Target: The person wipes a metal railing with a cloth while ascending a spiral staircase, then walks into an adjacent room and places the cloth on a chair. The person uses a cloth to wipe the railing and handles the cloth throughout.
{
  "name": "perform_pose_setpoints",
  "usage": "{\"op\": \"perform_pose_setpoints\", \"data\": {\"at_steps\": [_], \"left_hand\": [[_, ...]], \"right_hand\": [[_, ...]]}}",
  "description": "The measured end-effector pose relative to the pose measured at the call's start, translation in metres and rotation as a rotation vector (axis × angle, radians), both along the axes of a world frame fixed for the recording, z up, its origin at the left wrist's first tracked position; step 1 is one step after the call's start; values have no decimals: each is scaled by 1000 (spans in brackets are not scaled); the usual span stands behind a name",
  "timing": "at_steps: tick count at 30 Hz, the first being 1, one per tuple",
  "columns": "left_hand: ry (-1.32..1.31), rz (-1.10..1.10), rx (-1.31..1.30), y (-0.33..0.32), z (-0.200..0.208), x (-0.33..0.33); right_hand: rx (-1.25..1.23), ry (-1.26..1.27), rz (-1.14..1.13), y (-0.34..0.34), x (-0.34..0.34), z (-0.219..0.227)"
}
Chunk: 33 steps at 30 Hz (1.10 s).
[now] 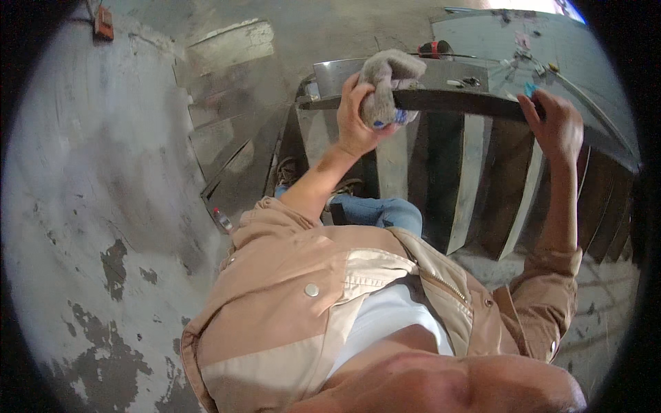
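Step in hand, my read: wiping down the dark bar (pixel 468 103) with a rag (pixel 385 79). Left hand (pixel 358 124) has the rag bunched around the bar toward its left end, fingers closed on the cloth. Right hand (pixel 561 127) grasps the bar's other end. Bar sits crosswise between the two hands, above the upper ends of the slats (pixel 466 179), with a metal sheet (pixel 337 72) behind.

Next move, I'd judge, calls for a steady right grip while the left draws the rag along the bar, even pressure. (Watch for the rag bunching or snagging on an edge.)

Hard to make out: the bar's left end is under the rag, and I can't tell whether the dark strip left of it is the same piece. Right fingers on the far side are hidden; so is the right tip. Blue bit (pixel 530 88) by the right hand: can't tell what. Bar face too dark to read for dirt. Rightmost slats fade into the black rim.
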<state>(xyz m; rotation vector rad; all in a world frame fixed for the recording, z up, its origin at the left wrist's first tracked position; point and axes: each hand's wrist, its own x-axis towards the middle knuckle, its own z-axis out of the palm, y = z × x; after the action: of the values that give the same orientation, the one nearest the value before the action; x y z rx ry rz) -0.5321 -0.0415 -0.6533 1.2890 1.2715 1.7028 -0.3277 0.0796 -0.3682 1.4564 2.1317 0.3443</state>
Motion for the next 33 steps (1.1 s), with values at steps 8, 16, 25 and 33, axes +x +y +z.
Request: {"op": "perform_pose_setpoints", "data": {"at_steps": [8,16,25,33], "left_hand": [[149,-32,-535,-31,-178,-7],[472,-354,-1306,-12,-306,-94],[74,-802,-1154,71,-342,-40],[333,-918,-1182,91,-310,-29]], "right_hand": [[142,93,142,-8,2,-1],[-4,215,133,-6,6,-2],[-156,103,196,5,21,2],[-125,178,223,7,19,5]]}}
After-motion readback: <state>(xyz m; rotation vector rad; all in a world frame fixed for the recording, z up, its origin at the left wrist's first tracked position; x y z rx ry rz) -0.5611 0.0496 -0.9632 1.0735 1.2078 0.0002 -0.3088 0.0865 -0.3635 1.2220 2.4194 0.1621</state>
